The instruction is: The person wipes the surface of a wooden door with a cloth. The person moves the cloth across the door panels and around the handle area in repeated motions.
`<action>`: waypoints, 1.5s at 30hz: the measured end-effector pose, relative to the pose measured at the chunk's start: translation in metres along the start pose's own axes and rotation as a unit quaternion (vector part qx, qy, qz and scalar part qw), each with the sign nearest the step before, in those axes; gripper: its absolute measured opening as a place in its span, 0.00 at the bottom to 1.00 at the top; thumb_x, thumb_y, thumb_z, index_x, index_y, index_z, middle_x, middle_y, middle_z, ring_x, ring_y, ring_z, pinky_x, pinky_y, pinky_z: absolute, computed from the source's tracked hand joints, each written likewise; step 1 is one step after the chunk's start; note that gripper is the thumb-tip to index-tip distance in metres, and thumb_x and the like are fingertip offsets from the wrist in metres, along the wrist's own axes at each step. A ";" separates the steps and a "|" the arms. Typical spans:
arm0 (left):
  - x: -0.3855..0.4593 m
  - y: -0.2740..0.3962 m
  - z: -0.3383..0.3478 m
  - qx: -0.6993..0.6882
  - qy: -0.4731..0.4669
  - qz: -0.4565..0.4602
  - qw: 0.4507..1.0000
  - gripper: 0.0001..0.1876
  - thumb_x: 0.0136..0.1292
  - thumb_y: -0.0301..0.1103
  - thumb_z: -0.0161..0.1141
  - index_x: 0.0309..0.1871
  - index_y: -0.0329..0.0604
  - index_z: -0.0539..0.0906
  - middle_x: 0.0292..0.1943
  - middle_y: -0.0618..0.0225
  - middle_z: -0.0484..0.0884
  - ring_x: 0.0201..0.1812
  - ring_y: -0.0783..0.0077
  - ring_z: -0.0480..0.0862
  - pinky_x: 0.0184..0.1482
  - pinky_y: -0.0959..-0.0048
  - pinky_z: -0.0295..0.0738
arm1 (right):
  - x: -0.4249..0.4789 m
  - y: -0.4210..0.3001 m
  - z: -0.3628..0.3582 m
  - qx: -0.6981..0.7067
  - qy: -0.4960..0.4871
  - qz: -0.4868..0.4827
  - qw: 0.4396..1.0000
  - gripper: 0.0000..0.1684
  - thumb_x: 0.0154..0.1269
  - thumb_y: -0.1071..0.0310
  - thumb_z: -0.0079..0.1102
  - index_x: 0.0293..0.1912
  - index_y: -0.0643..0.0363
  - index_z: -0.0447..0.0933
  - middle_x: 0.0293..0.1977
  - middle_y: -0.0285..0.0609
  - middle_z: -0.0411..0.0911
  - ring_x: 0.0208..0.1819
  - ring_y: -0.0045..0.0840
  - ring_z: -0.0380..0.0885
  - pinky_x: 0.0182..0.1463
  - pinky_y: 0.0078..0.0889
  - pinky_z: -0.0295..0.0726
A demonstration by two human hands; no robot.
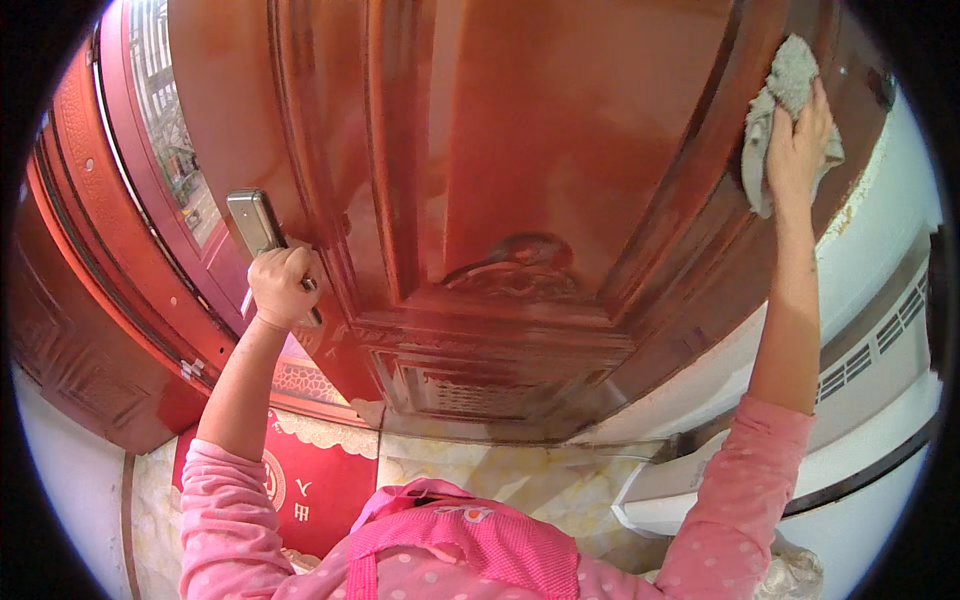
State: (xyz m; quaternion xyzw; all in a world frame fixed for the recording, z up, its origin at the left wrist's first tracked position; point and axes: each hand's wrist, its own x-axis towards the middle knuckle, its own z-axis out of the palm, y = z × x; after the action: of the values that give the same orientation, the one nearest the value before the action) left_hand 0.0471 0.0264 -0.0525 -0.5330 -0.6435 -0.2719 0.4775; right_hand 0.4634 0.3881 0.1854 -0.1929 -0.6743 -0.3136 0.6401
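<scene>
My left hand (283, 286) is closed around the handle of a metal door lock (253, 217) on a glossy reddish-brown panelled door (555, 150). At the upper right, my right hand (802, 150) presses a pale grey-green cloth (793, 75) against the door's frame-side edge. The cloth is bunched above the fingers and hangs out on both sides of the hand. Carved relief and a small lattice-pattern panel (480, 394) mark the lower part of the door.
Left of the door are the red door frame (127, 195) and another brown door leaf (82, 360). A red doormat (330, 480) lies on marbled floor tiles (510, 480). At right, a white appliance with vent slots (862, 375) stands near the white wall (885, 210).
</scene>
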 end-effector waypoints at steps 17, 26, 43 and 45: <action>0.001 0.003 -0.001 0.011 0.010 -0.002 1.000 0.09 0.40 0.24 0.59 0.18 0.47 0.69 0.15 0.64 0.70 0.19 0.58 0.74 0.23 0.63 0.67 | -0.142 -0.047 -0.004 -0.050 -0.055 0.067 0.995 0.39 0.57 0.64 0.46 0.66 0.74 0.55 0.68 0.59 0.53 0.71 0.55 0.48 0.67 0.63 0.50; 0.001 0.001 0.001 0.016 0.015 0.002 1.000 0.08 0.39 0.25 0.59 0.20 0.46 0.71 0.16 0.64 0.72 0.20 0.59 0.75 0.23 0.62 0.68 | -0.321 -0.094 -0.025 0.050 -0.153 0.113 0.980 0.37 0.57 0.72 0.48 0.66 0.70 0.52 0.70 0.66 0.45 0.72 0.65 0.40 0.71 0.69 0.38; -0.004 -0.001 0.000 0.015 -0.008 -0.015 1.000 0.08 0.37 0.28 0.60 0.21 0.47 0.71 0.18 0.66 0.73 0.23 0.59 0.77 0.27 0.61 0.68 | -0.100 -0.086 -0.002 0.078 -0.070 0.012 0.994 0.34 0.64 0.71 0.43 0.70 0.59 0.56 0.73 0.53 0.47 0.74 0.54 0.41 0.73 0.58 0.41; -0.006 -0.003 0.000 0.018 -0.012 -0.015 1.000 0.08 0.38 0.29 0.60 0.21 0.47 0.71 0.18 0.66 0.73 0.23 0.59 0.77 0.27 0.61 0.68 | -0.041 -0.076 0.007 0.035 -0.041 0.011 0.998 0.31 0.61 0.69 0.46 0.66 0.59 0.62 0.71 0.51 0.51 0.73 0.51 0.45 0.70 0.59 0.49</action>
State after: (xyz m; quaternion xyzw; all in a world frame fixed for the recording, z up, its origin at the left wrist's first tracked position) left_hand 0.0441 0.0230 -0.0570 -0.5177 -0.6619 -0.2611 0.4751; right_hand 0.4124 0.3434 0.1314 -0.1905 -0.7087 -0.2749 0.6213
